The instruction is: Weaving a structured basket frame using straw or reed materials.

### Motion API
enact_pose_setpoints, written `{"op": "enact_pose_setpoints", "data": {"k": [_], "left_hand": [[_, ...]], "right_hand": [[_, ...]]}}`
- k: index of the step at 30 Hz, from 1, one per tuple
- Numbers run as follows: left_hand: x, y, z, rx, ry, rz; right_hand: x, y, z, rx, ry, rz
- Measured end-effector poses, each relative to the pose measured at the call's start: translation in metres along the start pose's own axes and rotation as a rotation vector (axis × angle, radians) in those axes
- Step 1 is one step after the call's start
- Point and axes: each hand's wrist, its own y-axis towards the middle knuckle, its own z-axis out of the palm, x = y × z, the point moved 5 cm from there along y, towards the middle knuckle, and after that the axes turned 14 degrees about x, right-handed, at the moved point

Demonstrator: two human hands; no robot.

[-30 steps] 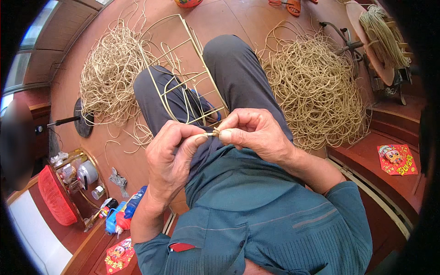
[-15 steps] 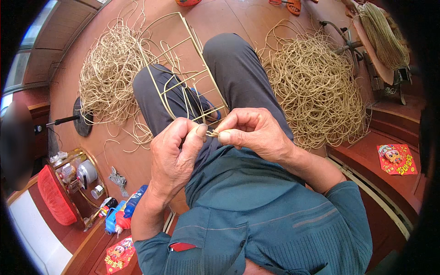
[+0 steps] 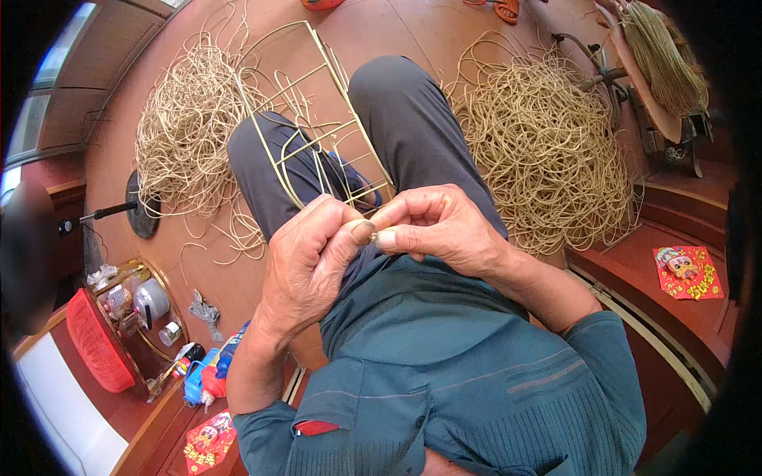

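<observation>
My left hand (image 3: 309, 266) is closed in a pinch, its thumb pressed against the index finger. Directly opposite, my right hand (image 3: 440, 230) pinches too, and the two sets of fingertips meet over my lap. Between them a small bit of tan cord (image 3: 375, 237) shows; most of it is hidden by the fingers. A tan openwork frame (image 3: 358, 119) with long rails and cross rungs leans between my knees, its near end close beyond my hands. Loose strands hang inside it.
Loose tan cord lies in a tangled pile (image 3: 190, 131) at left and another pile (image 3: 548, 159) at right. A hank of cord (image 3: 663, 63) hangs on a stand at far right. Lower left are a red basket (image 3: 95, 341), a wire rack and bottles.
My fingertips have drawn closer together, covering more of the cord. My left thumb has tipped over toward the right hand. The frame has barely shifted.
</observation>
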Motion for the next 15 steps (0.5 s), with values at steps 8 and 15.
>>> {"op": "enact_pose_setpoints", "data": {"k": [8,15], "left_hand": [[-0.0070,0.0014,-0.0033,-0.015,0.077,0.020],[-0.0004,0.0005,-0.0054,-0.086,-0.026,-0.032]], "right_hand": [[0.0004,0.0000,-0.0030,0.017,0.009,0.024],[-0.0026,0.0034,-0.0027,0.033,0.038,0.018]]}}
